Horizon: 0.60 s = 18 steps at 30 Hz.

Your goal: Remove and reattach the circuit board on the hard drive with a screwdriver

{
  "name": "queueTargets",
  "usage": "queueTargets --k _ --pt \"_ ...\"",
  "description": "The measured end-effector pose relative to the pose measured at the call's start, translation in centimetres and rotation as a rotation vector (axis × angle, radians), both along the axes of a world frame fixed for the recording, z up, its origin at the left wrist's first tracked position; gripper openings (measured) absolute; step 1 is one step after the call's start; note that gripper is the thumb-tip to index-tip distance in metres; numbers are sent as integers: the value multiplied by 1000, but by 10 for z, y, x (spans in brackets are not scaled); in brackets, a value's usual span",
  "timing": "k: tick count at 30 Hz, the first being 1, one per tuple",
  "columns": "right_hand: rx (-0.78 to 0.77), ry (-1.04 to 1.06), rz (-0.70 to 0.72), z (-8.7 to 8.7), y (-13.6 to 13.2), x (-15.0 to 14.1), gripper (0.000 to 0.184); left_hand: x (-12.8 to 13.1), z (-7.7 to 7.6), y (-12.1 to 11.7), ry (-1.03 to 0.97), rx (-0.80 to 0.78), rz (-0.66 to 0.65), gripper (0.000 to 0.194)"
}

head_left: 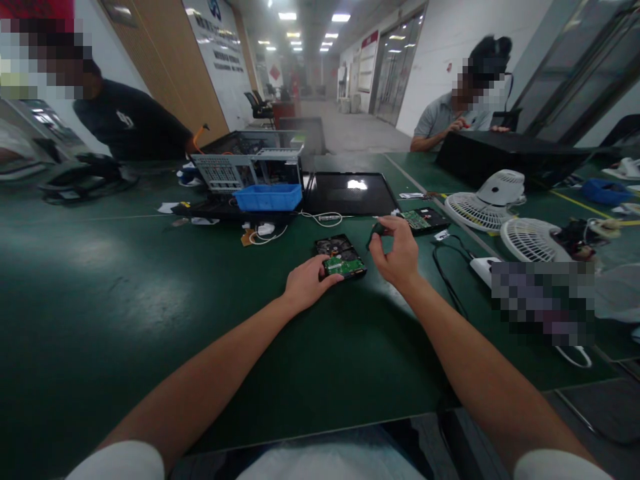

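A hard drive point(344, 248) lies on the green table point(210, 333) with its circuit board side up. My left hand point(307, 283) grips the drive's near left corner, thumb along the near edge and fingers over the board's left side. To the right of the drive, my right hand point(400, 257) is raised, pinching a small dark object point(375, 233) between thumb and fingers; its exact kind does not show. A second hard drive point(431, 219), also with a green board, rests just beyond my right hand.
An opened computer case point(220, 175) stands at the back, a blue plastic bin point(270, 199) in front of it. Beside them lies a glossy black panel point(345, 200). White fans point(480, 208), a black cable point(447, 283) and a power strip point(481, 268) occupy the right. Two people work across the table.
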State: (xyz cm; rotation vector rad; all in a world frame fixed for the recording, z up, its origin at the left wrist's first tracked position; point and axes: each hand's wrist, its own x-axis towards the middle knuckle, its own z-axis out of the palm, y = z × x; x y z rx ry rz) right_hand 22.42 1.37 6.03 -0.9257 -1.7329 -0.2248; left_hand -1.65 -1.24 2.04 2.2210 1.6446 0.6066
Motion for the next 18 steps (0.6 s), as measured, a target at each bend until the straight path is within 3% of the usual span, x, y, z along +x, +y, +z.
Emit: queueTargets --k 7,13,18 --pt "-54 38 -65 -4 1 -1 31 0 -2 0 -11 13 3 62" --pt "-70 -16 -15 -2 -1 -1 37 -1 -3 0 -12 15 -1 62" --pt "-119 77 15 -4 -1 -4 38 0 -1 0 -4 4 2 61"
